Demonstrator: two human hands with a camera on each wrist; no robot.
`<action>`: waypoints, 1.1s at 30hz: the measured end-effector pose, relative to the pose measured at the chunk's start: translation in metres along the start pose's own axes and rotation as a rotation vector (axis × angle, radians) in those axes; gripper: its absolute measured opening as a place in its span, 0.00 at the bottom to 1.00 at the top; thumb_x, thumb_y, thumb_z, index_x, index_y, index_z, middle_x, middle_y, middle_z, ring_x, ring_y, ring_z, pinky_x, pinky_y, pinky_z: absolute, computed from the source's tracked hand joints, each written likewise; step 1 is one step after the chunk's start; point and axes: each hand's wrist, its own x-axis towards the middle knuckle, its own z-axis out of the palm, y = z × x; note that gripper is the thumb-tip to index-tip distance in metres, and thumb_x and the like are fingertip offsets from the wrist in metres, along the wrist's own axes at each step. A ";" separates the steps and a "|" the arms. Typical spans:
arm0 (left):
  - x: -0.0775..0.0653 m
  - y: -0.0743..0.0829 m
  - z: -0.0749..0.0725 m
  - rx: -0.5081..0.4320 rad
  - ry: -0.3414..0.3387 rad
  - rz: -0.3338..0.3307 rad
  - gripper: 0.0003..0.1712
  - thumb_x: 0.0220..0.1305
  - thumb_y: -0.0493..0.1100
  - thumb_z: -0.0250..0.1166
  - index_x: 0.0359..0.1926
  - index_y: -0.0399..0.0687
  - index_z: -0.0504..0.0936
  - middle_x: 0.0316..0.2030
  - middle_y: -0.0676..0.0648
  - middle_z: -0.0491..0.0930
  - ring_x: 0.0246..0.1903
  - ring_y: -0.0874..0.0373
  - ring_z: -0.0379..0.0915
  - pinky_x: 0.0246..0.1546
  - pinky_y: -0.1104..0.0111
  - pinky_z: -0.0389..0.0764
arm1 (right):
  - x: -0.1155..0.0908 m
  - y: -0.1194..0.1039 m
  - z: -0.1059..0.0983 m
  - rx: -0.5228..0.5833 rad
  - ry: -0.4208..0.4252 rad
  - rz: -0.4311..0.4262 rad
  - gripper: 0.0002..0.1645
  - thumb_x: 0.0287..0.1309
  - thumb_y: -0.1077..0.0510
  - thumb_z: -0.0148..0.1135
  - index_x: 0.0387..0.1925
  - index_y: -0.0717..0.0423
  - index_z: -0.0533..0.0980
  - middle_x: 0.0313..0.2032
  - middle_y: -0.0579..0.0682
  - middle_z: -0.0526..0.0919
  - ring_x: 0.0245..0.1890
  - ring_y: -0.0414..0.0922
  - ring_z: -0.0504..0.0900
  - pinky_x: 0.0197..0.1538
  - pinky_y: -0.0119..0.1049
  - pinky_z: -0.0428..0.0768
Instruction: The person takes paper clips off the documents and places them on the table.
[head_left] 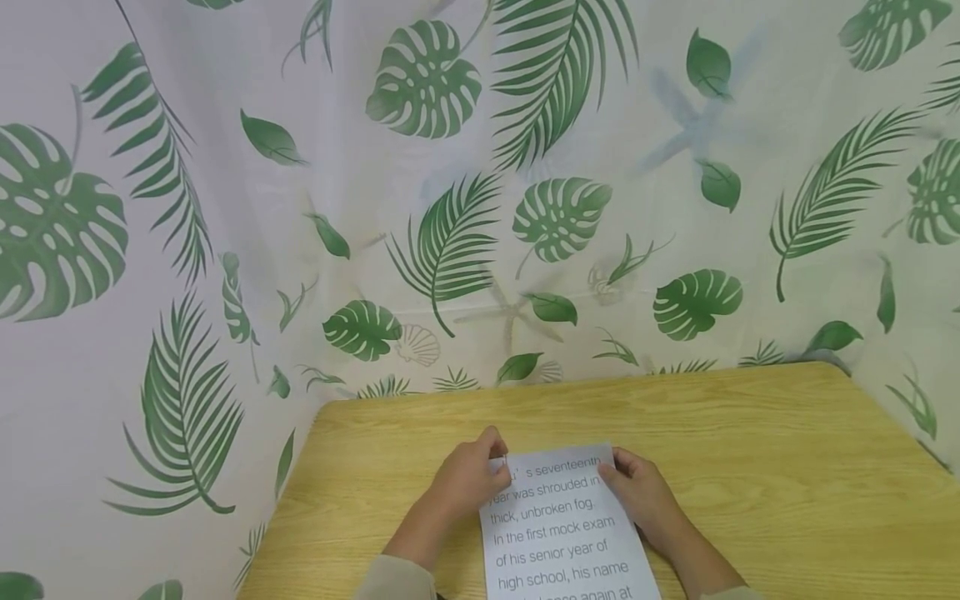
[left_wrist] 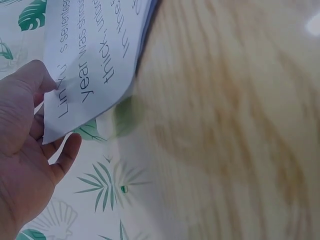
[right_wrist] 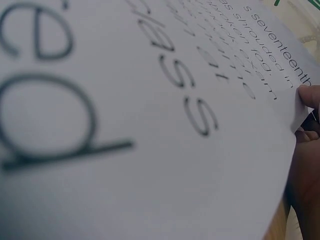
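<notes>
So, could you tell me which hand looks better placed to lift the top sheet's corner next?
Probably the left hand: it already pinches the printed paper's top left corner, which is curled up off the table. The right hand only holds the right edge.

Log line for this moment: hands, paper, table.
left hand: pinches top left corner of printed sheet | right hand: pinches top right corner | sheet: over wooden table, text facing up

printed sheet (right_wrist: 150, 150) close up, blurred letters; right hand (right_wrist: 306, 165) pinching its edge
</notes>
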 end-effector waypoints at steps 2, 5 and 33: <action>-0.001 -0.003 -0.001 -0.006 0.001 0.001 0.12 0.72 0.47 0.66 0.54 0.57 0.77 0.62 0.43 0.88 0.61 0.44 0.87 0.62 0.51 0.86 | -0.001 -0.001 0.000 -0.004 -0.001 -0.005 0.32 0.82 0.54 0.54 0.79 0.63 0.65 0.70 0.62 0.80 0.59 0.46 0.86 0.55 0.25 0.84; -0.003 -0.007 -0.003 -0.011 0.001 0.003 0.11 0.73 0.47 0.66 0.53 0.58 0.77 0.61 0.42 0.88 0.57 0.46 0.88 0.58 0.53 0.87 | -0.002 -0.002 0.000 -0.007 0.001 -0.006 0.32 0.82 0.54 0.54 0.79 0.63 0.66 0.70 0.62 0.80 0.61 0.49 0.86 0.56 0.26 0.85; -0.011 -0.057 -0.027 -0.094 0.063 0.006 0.10 0.72 0.41 0.68 0.50 0.56 0.80 0.39 0.55 0.87 0.36 0.61 0.78 0.38 0.68 0.79 | 0.001 0.001 0.000 -0.027 0.001 -0.004 0.33 0.83 0.53 0.54 0.81 0.60 0.64 0.73 0.62 0.77 0.64 0.49 0.85 0.55 0.24 0.84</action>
